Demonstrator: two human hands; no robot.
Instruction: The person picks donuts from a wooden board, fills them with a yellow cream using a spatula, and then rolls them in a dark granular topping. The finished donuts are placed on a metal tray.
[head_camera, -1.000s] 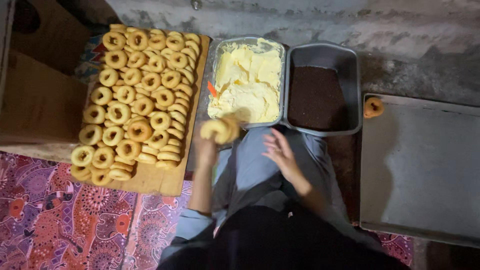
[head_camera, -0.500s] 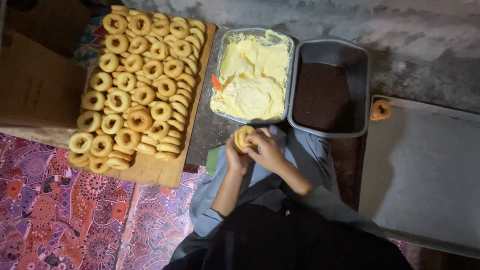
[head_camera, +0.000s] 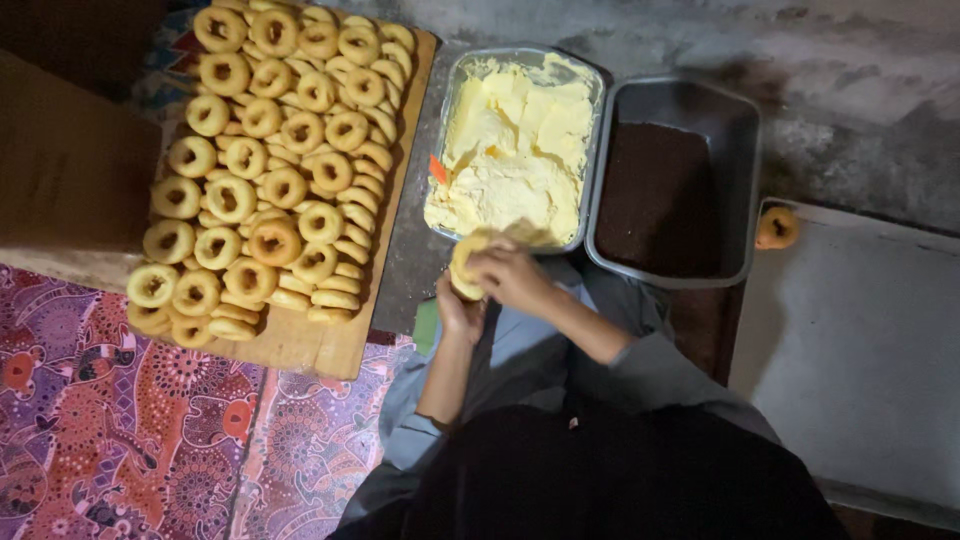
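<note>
Gripping one round golden doughnut (head_camera: 466, 268), left hand (head_camera: 458, 312) and right hand (head_camera: 512, 277) clamp together.

Dim overhead view, lit from the top – brightest at centre, black at the bottom.

Strongest light on the pale yellow cream in the metal tray (head_camera: 520, 140) and on the golden ring-shaped doughnuts stacked on the wooden board (head_camera: 270, 170), both near glare-free. Heavy shadow over the dark clothing at the lower edge (head_camera: 620, 480) and the top left corner. Slight motion blur on the left hand (head_camera: 458, 305) and right hand (head_camera: 512, 275) – doughnut between them soft. Grainy grey concrete floor (head_camera: 850, 70), mild noise throughout.
</note>
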